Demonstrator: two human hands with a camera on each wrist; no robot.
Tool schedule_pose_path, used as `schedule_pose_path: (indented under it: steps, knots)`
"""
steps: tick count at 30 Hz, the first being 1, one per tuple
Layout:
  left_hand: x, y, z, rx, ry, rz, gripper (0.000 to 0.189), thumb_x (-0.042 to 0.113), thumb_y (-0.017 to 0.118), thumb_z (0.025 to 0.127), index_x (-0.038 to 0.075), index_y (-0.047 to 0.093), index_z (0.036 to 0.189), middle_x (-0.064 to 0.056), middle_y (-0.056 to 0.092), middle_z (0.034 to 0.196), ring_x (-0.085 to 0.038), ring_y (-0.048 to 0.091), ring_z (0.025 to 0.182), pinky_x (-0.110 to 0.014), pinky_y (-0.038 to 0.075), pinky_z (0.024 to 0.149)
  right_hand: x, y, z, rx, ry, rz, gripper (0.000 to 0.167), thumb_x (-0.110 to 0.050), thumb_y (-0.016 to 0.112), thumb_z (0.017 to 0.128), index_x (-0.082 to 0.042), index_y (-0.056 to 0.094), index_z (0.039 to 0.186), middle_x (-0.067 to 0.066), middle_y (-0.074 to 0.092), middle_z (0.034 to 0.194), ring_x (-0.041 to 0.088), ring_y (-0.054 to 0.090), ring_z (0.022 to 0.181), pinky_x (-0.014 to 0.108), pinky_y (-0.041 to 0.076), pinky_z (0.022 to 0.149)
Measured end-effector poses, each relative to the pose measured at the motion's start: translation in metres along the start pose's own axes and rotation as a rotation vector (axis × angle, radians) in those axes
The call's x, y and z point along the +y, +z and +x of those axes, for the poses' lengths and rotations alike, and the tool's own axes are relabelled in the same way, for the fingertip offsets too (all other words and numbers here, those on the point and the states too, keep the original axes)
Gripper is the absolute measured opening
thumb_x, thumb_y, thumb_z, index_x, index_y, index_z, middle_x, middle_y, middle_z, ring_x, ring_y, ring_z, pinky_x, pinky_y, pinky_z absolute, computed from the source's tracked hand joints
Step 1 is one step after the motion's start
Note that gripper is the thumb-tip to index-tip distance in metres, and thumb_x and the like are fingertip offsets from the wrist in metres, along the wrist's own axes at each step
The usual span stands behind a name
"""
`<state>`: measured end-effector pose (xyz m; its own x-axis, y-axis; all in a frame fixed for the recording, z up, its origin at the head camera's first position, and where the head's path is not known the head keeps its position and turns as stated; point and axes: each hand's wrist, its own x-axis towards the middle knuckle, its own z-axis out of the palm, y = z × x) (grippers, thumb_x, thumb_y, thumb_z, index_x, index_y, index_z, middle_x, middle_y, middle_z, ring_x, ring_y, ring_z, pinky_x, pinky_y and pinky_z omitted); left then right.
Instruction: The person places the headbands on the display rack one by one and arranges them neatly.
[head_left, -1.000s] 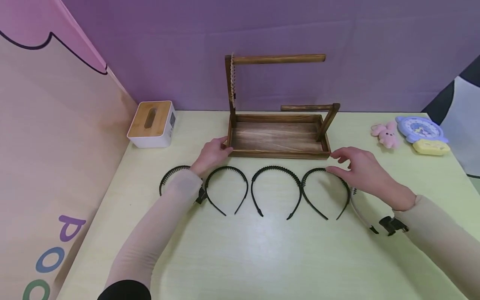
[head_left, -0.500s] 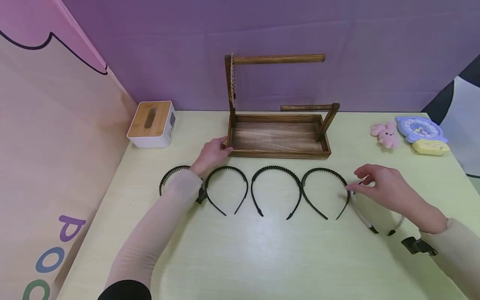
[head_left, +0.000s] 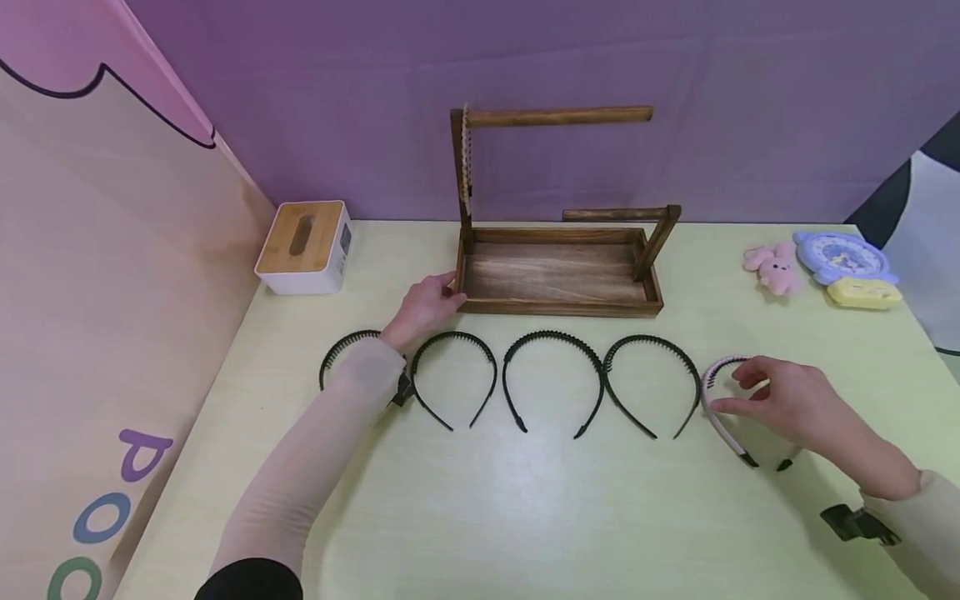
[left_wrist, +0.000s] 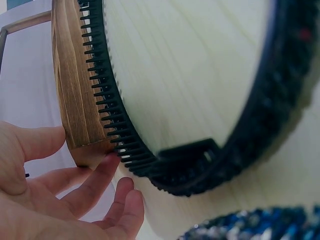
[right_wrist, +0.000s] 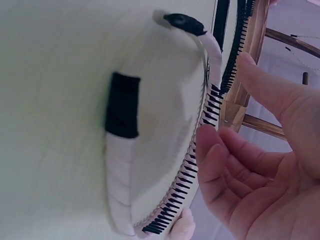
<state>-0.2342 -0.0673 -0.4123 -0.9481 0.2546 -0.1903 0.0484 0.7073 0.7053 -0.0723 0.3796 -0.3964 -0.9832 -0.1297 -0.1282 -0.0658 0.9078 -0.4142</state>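
Observation:
In the head view, my left hand [head_left: 423, 312] grips the front left corner of a wooden jewellery stand [head_left: 558, 307] that has a tray base and two bars. The left wrist view shows thumb and fingers around the wood [left_wrist: 82, 100]. My right hand [head_left: 798, 404] hovers over a pale pink headband [head_left: 723, 429] at the right end of a row. Its thumb and fingers are apart, with fingertips close to the toothed band [right_wrist: 120, 185] in the right wrist view; contact cannot be made out. Black headbands [head_left: 553, 336] fill the rest of the row, the leftmost partly behind my left arm.
A white tissue box [head_left: 300, 283] with a wooden lid stands at back left. At back right lie a pink plush toy [head_left: 776, 271], a blue clock-like disc [head_left: 843, 254] and a yellow item [head_left: 862, 293]. A beaded strand [head_left: 467, 158] hangs from the stand's upper bar.
My right hand has left the stand's front right corner and moved right and towards me, over the pink headband. The left hand stays at the stand's left corner.

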Motion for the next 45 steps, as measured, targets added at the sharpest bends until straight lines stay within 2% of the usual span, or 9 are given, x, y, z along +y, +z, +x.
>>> schedule_pose_path:
  steps: [4,11,19,26,33,40,45]
  knots:
    - [-0.002,0.0,-0.001,0.001,0.004,0.014,0.055,0.024,0.055,0.098,0.009,0.036,0.147,-0.011,0.061,0.115,-0.021,0.057,0.089,-0.035,0.045,0.081,0.001,0.003,-0.002,-0.051,0.018,0.015,0.057,-0.048,0.078,0.075,0.001,0.063,0.099,0.013,0.065,0.094,0.031,0.064,0.082,0.037,0.049,0.062]
    - [-0.004,-0.001,-0.003,-0.007,0.008,0.017,0.055,0.023,0.055,0.098,0.009,0.036,0.147,-0.012,0.062,0.114,-0.019,0.055,0.07,-0.032,0.045,0.068,-0.001,0.009,-0.004,-0.096,0.029,0.041,0.058,-0.047,0.08,0.073,0.002,0.065,0.101,0.009,0.064,0.092,0.031,0.064,0.084,0.037,0.05,0.064]
    - [-0.004,-0.004,-0.003,-0.014,-0.004,0.017,0.056,0.025,0.055,0.098,0.008,0.035,0.148,-0.013,0.061,0.116,-0.023,0.058,0.092,-0.038,0.046,0.083,-0.002,0.016,-0.005,-0.098,0.018,0.06,0.066,-0.047,0.08,0.072,0.006,0.063,0.108,0.008,0.064,0.091,0.029,0.064,0.083,0.035,0.05,0.062]
    - [-0.004,-0.001,-0.002,-0.015,-0.006,0.037,0.055,0.024,0.055,0.098,0.008,0.036,0.147,-0.012,0.062,0.116,-0.026,0.058,0.1,-0.039,0.045,0.088,-0.001,0.02,-0.009,-0.08,0.022,0.066,0.069,-0.044,0.08,0.074,0.01,0.061,0.113,0.009,0.065,0.09,0.03,0.066,0.08,0.037,0.051,0.061]
    - [-0.002,-0.001,-0.002,-0.011,-0.005,0.031,0.055,0.024,0.055,0.098,0.007,0.036,0.147,-0.012,0.062,0.115,-0.026,0.058,0.1,-0.039,0.044,0.088,-0.003,0.022,-0.011,-0.066,0.033,0.078,0.069,-0.042,0.08,0.075,0.011,0.061,0.115,0.007,0.066,0.089,0.026,0.067,0.077,0.032,0.05,0.059]
    - [0.001,-0.001,-0.001,-0.005,0.006,0.032,0.055,0.023,0.055,0.098,0.007,0.037,0.147,-0.012,0.062,0.115,-0.024,0.058,0.097,-0.038,0.045,0.086,-0.004,0.022,-0.011,-0.021,-0.009,0.078,0.061,-0.035,0.079,0.078,0.011,0.062,0.114,0.002,0.067,0.085,0.021,0.068,0.07,0.029,0.05,0.06]
    - [0.001,-0.001,0.0,-0.003,0.012,0.026,0.054,0.023,0.055,0.098,0.007,0.037,0.147,-0.012,0.062,0.115,-0.024,0.058,0.095,-0.039,0.045,0.085,-0.003,0.023,-0.011,-0.001,-0.017,0.103,0.056,-0.03,0.079,0.079,0.012,0.063,0.112,0.003,0.067,0.083,0.02,0.068,0.068,0.026,0.049,0.056]
